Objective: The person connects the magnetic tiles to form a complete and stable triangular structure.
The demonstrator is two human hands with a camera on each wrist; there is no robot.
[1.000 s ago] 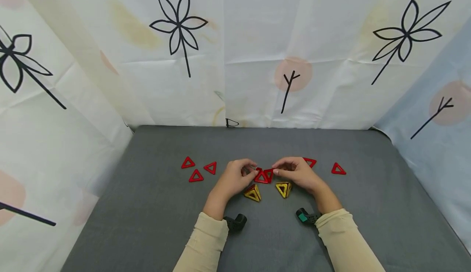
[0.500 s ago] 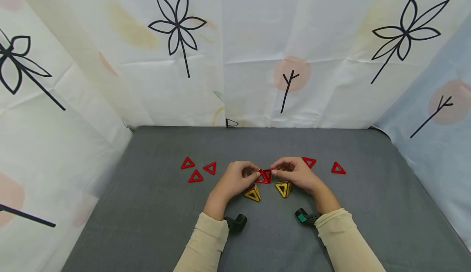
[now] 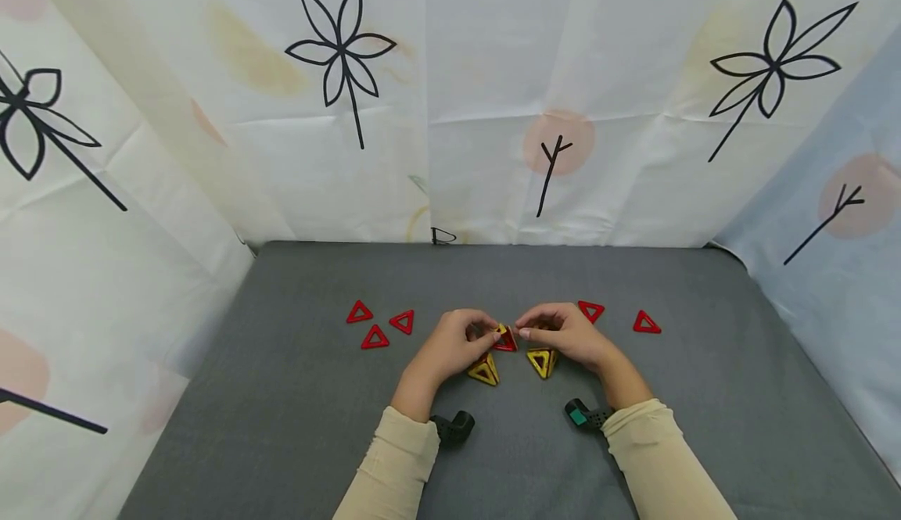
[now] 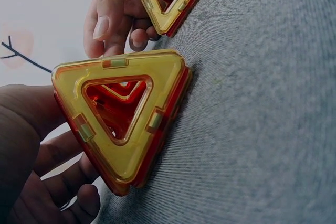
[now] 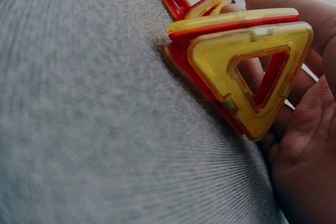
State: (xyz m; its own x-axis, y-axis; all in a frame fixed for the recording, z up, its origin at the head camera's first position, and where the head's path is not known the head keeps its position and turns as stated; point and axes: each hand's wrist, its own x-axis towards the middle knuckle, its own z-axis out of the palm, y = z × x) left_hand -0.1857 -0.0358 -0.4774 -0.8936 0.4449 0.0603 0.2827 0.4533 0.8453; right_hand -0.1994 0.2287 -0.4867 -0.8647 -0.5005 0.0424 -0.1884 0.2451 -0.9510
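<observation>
Red-yellow tile cluster [image 3: 505,341] sits between both hands over gray cloth [image 3: 281,426]; fingers cover much of it, tile count can't be made out, and the right wrist view crops it at the top. Nearest, well below the cluster: beige sleeves [image 3: 390,461], cut off by the bottom edge, then black wrist units [image 3: 454,428], the right one with a green patch [image 3: 579,417]. Just below the cluster: left pyramid [image 4: 118,111] and right pyramid [image 5: 223,66], yellow and red, far faces hidden. Left hand [image 3: 450,352], left of the cluster: fingers and thumb nearly closed, pinching its edge. Right hand [image 3: 573,336], right of the cluster: fingers bent, small gap to thumb; can't tell whether it grips the cluster's yellow tile [image 5: 207,3]. Three loose red triangles [image 3: 375,344] lie well left of the cluster, two red triangles [image 3: 647,329] right of it, the closer one partly behind the right hand. Beyond the cluster: backdrop [image 3: 479,51] with line-drawn flowers [image 3: 341,48] and a D-shaped mark [image 3: 434,236] at its foot, unclear if a letter. Versus half a second ago: yellow now shows at the cluster's top; pyramids and loose triangles unmoved.
</observation>
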